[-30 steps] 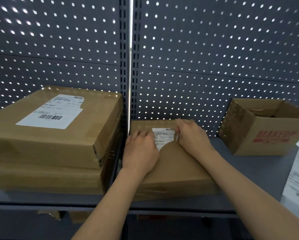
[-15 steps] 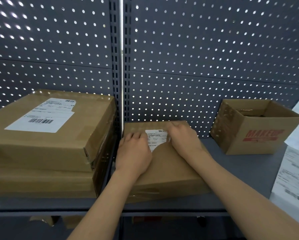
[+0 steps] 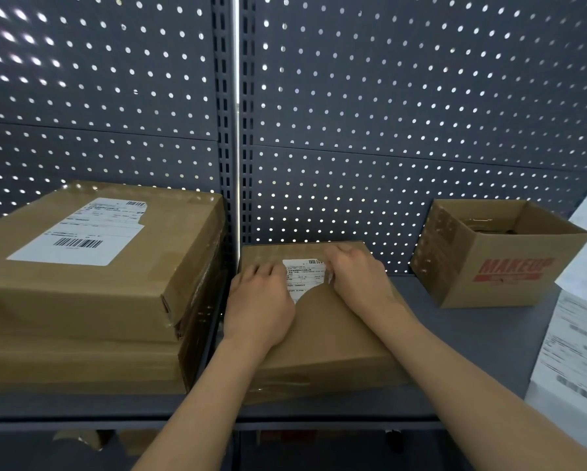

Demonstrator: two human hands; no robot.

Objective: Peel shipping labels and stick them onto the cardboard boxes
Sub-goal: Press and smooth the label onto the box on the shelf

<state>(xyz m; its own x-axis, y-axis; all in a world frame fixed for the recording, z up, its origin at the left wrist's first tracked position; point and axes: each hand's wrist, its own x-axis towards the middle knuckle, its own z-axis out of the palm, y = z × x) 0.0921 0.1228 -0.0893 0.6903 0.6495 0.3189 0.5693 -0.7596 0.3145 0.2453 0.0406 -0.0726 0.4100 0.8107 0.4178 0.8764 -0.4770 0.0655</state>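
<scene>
A flat cardboard box (image 3: 322, 334) lies on the grey shelf in the middle. A white shipping label (image 3: 304, 277) is on its top, mostly covered by my hands. My left hand (image 3: 258, 300) rests flat on the label's left part, fingers pressing down. My right hand (image 3: 356, 277) lies over the label's right edge with its fingers bent down onto it. At the left, two stacked cardboard boxes (image 3: 91, 294) carry a large white label (image 3: 81, 232) with barcodes on the top one.
An open cardboard box (image 3: 499, 266) printed with red MAKEUP stands at the back right. White label sheets (image 3: 577, 341) lie at the right edge. A perforated dark back panel (image 3: 387, 113) closes the shelf (image 3: 472, 334) behind.
Both hands stay on the label and box; my fingers shifted only slightly over the label. The view drifted a little.
</scene>
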